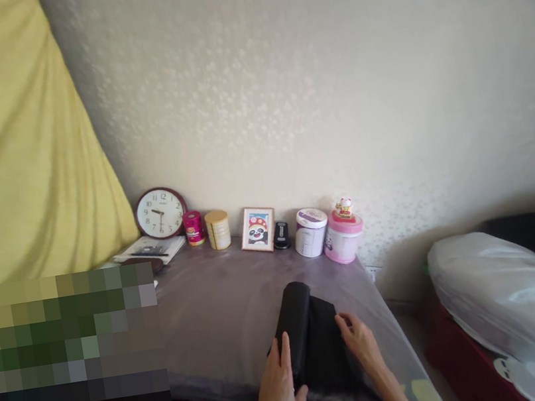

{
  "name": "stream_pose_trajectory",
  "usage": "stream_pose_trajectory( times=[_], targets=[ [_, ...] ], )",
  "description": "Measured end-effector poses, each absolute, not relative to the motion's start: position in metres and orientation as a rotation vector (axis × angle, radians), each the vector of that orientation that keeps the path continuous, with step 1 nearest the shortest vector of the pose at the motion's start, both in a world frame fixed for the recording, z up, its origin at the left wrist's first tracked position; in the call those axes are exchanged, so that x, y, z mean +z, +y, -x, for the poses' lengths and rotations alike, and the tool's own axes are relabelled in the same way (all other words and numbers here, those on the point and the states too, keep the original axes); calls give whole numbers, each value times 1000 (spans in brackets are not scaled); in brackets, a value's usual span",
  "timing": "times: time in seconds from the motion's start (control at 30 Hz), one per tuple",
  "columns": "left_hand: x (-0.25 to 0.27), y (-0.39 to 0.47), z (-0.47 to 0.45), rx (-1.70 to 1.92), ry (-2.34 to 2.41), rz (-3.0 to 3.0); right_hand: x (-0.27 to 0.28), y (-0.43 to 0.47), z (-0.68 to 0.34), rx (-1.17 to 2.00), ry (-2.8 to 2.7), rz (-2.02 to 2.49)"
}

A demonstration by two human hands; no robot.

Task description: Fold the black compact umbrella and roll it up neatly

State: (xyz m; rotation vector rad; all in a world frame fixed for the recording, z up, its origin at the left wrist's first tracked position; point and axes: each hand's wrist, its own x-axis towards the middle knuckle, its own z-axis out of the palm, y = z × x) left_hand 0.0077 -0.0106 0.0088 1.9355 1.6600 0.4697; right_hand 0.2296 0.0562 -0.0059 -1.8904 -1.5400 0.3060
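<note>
A black sheet-like item [322, 346], partly rolled or folded, lies near the front right of the covered table. Its thick rolled part [296, 327] is on the left, and a flatter flap spreads to the right. My left hand [279, 386] grips the lower left of the roll, fingers along its side and thumb at its near end. With fingers bent together, my right hand [361, 340] pinches the flap's right edge. Whether the item is a bag, a cloth or a case I cannot tell.
Along the wall stand a clock [161, 213], a pink tin [194, 228], a yellow canister [218, 229], a panda picture frame [257, 229], a black device [281, 234] and two tubs [311, 234]. Right of the table [202, 304] lies a white plastic bag [513, 298]. A yellow curtain [12, 145] hangs left.
</note>
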Motion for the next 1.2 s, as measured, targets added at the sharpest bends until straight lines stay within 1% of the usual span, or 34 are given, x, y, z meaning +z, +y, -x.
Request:
stream_pose_trajectory(
  times=[0.1, 0.27, 0.43, 0.5, 0.67, 0.83, 1.07, 1.2],
  targets=[
    [9, -11, -7, 473, 1644, -1944, -7, 51, -229, 234, -1497, 1906],
    [11, -12, -7, 457, 1666, -1986, -2, 54, -231, 511, -1410, 1902],
    [13, -11, -10, 451, 1687, -1974, 9, 58, -223, 547, -1369, 1802],
    [13, -11, -10, 446, 1688, -1973, 14, 61, -218, 628, -1364, 1730],
    [10, -12, -11, 446, 1693, -1990, 34, 70, -191, 957, -1320, 1455],
    [7, -11, -12, 454, 1708, -1970, 46, 86, -152, 1096, -1266, 1357],
    [9, -9, -11, 511, 1682, -1961, 28, 104, -124, 992, -1341, 1565],
    [10, -9, -10, 564, 1637, -1948, 28, 104, -119, 779, -1558, 1760]
  ],
)
